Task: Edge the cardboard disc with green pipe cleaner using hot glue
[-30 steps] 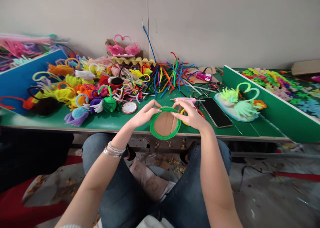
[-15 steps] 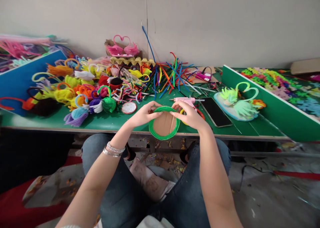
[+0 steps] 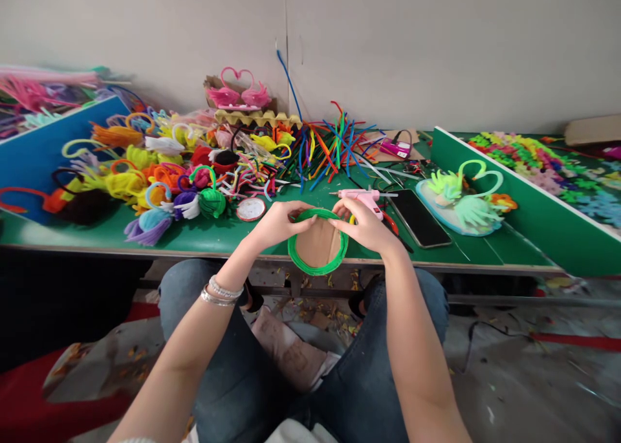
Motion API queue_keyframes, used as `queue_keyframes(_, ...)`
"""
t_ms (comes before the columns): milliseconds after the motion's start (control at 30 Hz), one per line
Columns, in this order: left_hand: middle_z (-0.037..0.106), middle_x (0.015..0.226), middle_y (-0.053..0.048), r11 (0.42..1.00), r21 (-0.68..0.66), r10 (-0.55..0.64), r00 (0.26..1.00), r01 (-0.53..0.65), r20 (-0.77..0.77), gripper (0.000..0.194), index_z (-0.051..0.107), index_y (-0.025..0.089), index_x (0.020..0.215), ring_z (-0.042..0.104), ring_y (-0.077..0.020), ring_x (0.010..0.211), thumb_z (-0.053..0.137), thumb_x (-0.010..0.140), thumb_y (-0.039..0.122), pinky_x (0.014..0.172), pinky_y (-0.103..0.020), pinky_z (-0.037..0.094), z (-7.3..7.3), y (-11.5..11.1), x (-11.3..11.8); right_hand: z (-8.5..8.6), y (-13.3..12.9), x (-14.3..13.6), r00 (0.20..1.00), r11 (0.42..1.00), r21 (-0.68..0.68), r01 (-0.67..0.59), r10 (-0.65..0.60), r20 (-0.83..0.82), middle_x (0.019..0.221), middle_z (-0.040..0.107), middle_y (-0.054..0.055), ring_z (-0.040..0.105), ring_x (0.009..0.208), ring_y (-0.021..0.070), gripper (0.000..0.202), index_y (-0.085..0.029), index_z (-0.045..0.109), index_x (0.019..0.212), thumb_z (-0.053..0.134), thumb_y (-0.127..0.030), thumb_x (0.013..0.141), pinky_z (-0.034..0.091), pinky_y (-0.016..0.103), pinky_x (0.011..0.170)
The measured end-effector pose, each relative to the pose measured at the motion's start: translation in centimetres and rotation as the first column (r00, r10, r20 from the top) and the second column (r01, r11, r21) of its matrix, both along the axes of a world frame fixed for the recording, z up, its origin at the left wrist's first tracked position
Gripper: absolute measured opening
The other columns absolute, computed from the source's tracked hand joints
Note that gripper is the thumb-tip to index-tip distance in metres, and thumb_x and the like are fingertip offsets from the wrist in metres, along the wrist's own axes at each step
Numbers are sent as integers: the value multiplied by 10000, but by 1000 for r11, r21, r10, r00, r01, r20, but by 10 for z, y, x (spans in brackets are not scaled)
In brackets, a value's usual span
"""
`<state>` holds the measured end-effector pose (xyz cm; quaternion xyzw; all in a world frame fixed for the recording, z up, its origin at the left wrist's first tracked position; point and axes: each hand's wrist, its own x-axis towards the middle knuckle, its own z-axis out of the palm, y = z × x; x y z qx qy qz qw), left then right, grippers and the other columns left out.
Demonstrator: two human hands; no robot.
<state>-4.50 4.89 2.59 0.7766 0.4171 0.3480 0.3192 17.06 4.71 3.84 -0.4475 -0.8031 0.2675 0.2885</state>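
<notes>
A round cardboard disc (image 3: 317, 244) edged with green pipe cleaner (image 3: 316, 270) is held over the table's front edge, tilted so its brown face shows. My left hand (image 3: 286, 222) grips the rim at the upper left, thumb on the near face and fingers behind. On the upper right of the same rim, my right hand (image 3: 361, 223) pinches it in a like way. Some of the fingertips are hidden behind the disc. Just beyond my right hand lies a pink glue gun (image 3: 361, 196), with red-and-yellow-handled pliers (image 3: 389, 223) partly covered by that hand.
A black phone (image 3: 420, 216) and a pale base with two green swans (image 3: 466, 200) lie to the right. Pipe-cleaner swans (image 3: 155, 171) crowd the left. Loose pipe cleaners (image 3: 334, 145) pile up behind. Divider boards (image 3: 524, 204) stand at both sides; a white disc (image 3: 251, 209) lies near my left hand.
The disc has dipped slightly toward me. Both thumbs have shifted a little along its top rim, and my right hand has moved slightly left. The table items stay put.
</notes>
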Motion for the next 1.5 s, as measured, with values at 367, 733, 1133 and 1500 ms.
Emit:
queue_keyframes(367, 715, 860, -83, 999, -49, 18, 998, -15, 60, 343, 686, 113, 957, 607, -128, 661, 619, 770, 393, 616, -242, 492, 0, 0, 1, -2, 1, 0, 1000, 1000, 7, -5, 5, 0, 853, 535, 24, 528, 818, 174, 126, -220, 500, 831, 557, -330, 805, 450, 355, 757)
queue_keyframes(733, 706, 858, -66, 998, -55, 13, 999, -11, 45, 284, 667, 118, 920, 601, -121, 680, 636, 740, 336, 620, -223, 495, 2, -1, 1, 0, 0, -2, 1000, 1000, -3, -9, 9, -10, 851, 527, 25, 522, 809, 170, 142, -217, 492, 818, 569, -334, 795, 449, 352, 756)
queue_keyframes(1133, 688, 807, -55, 998, -40, -44, 999, 43, -21, 339, 663, 122, 961, 584, -122, 666, 605, 764, 391, 583, -224, 465, 10, -3, -6, 1, -2, -1, 999, 999, 10, -38, 38, -23, 846, 530, 26, 528, 818, 181, 117, -225, 496, 815, 566, -317, 799, 459, 363, 758)
queue_keyframes(1500, 701, 826, -52, 997, -64, -49, 999, 49, 2, 263, 663, 122, 932, 607, -127, 713, 610, 757, 312, 663, -244, 488, 8, -2, -6, 2, -3, -2, 999, 999, -31, -30, 30, -14, 850, 530, 31, 535, 820, 187, 125, -229, 480, 814, 566, -317, 794, 465, 380, 765)
